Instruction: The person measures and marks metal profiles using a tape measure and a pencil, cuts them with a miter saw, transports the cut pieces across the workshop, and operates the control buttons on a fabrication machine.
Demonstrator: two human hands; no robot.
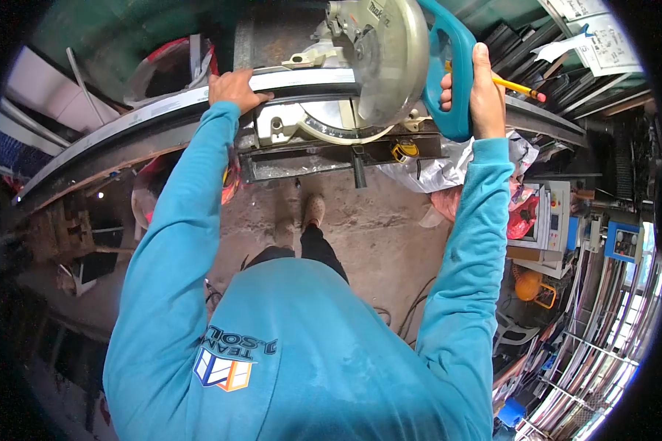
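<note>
Fingers of the left hand (234, 87) are half bent over the long profile (154, 109), holding it across the saw base (272, 126), probably for steadiness. The right hand (487, 101) is closed around the teal handle (460, 117), thumb upward, with 1 pencil (518, 87) also kept there. Both arms reach forward, spread apart.

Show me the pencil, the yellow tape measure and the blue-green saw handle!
Pencil (513, 86): head view, middle of its yellow shaft.
Tape measure (404, 151): head view, its case.
Saw handle (461, 92): head view, side of its grip.
</note>
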